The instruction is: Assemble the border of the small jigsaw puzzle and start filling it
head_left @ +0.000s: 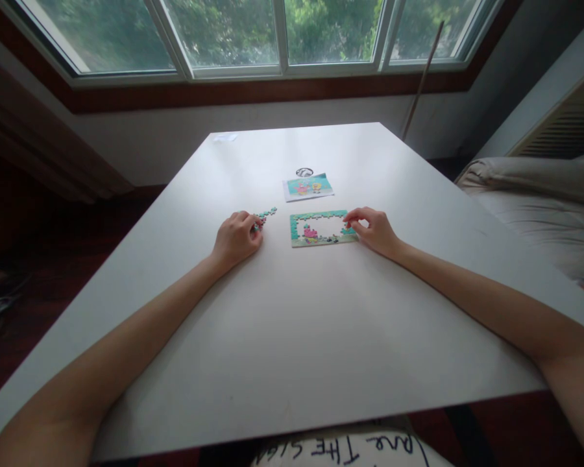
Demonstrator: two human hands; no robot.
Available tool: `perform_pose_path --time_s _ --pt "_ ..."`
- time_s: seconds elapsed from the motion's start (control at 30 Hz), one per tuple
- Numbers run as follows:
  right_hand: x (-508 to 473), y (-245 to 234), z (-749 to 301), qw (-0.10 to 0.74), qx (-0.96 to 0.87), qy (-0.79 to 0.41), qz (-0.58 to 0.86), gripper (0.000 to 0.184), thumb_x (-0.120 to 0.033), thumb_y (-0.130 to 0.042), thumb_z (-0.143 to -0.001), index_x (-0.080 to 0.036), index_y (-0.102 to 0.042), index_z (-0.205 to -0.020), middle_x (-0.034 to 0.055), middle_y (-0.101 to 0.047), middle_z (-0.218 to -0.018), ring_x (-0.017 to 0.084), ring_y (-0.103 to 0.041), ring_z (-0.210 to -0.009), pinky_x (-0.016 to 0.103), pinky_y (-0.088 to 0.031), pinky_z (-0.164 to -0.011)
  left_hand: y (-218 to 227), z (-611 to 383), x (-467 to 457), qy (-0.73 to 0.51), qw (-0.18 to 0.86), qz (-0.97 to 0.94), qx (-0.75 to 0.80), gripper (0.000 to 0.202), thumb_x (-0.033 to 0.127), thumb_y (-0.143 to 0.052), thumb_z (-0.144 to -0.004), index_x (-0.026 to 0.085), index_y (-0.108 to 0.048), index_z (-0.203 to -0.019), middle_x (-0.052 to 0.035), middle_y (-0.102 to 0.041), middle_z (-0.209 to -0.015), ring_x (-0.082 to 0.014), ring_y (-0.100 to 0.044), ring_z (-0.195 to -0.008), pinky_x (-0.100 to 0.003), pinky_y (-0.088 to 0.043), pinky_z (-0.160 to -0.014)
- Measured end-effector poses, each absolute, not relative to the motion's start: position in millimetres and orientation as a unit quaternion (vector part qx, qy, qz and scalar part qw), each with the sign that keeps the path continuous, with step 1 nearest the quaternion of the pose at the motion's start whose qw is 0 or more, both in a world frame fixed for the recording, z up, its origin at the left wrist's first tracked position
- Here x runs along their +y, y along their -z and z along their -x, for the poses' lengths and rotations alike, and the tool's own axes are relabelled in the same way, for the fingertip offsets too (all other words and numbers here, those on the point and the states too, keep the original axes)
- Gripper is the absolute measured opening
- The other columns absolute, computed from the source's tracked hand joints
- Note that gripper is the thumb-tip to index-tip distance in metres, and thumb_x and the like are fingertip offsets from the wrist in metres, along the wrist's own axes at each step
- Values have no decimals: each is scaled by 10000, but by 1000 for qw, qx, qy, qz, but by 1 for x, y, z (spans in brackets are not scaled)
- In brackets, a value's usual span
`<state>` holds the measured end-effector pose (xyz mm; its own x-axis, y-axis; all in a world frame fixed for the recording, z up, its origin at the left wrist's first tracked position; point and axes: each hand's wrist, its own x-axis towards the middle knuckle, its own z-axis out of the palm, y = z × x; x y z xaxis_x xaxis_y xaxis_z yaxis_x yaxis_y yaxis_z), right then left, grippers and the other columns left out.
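Observation:
A jigsaw puzzle (321, 242) lies on the white table, with its border laid, a pink patch at the lower left inside and a white gap in the middle. My right hand (374, 232) is at its right edge, thumb and forefinger pinched on a small puzzle piece that the fingers mostly hide. Left of the puzzle, my left hand (237, 239) rests on the table with curled fingers closed over a few loose puzzle pieces. More loose pieces (273, 211) trail out just beyond those fingertips. A picture sheet (309, 187) with pink and yellow cartoon figures lies behind the puzzle.
Behind the sheet is a dark round mark or disc (304, 172) on the table (282, 324). Something pale and flat (224, 137) lies at the far left corner. A thin stick (422, 81) leans by the window, and a cushioned seat (520, 201) stands to the right.

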<state>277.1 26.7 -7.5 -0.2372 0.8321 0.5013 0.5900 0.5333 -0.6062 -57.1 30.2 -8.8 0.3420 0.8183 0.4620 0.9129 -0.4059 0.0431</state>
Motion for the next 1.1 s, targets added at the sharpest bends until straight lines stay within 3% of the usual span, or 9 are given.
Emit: perform_pose_path --time_s 0.47,0.8,1.1 --pt "27 7 -277 412 -777 -143 453 187 -124 -505 -743 -201 -673 -766 2 -676 -693 162 -596 -714 289 -434 -705 12 60 29 230 183 813 -503 301 329 -438 -918 186 -697 -863 -70 -678 -814 -212 -576 -791 -314 -431 -666" --pt "27 7 -278 408 -778 -145 456 194 -126 -499 -741 -203 -674 -776 0 -676 -694 162 -601 -726 287 -434 -709 3 51 21 274 258 831 -408 218 309 -476 -922 197 -663 -915 -49 -658 -829 -172 -563 -766 -283 -440 -668" --pt "26 7 -277 407 -777 -147 457 187 -133 -504 -743 -202 -675 -780 3 -675 -689 161 -595 -717 286 -435 -706 6 52 20 278 215 851 -389 202 330 -497 -918 218 -662 -889 -11 -697 -790 -135 -617 -675 -246 -425 -635"
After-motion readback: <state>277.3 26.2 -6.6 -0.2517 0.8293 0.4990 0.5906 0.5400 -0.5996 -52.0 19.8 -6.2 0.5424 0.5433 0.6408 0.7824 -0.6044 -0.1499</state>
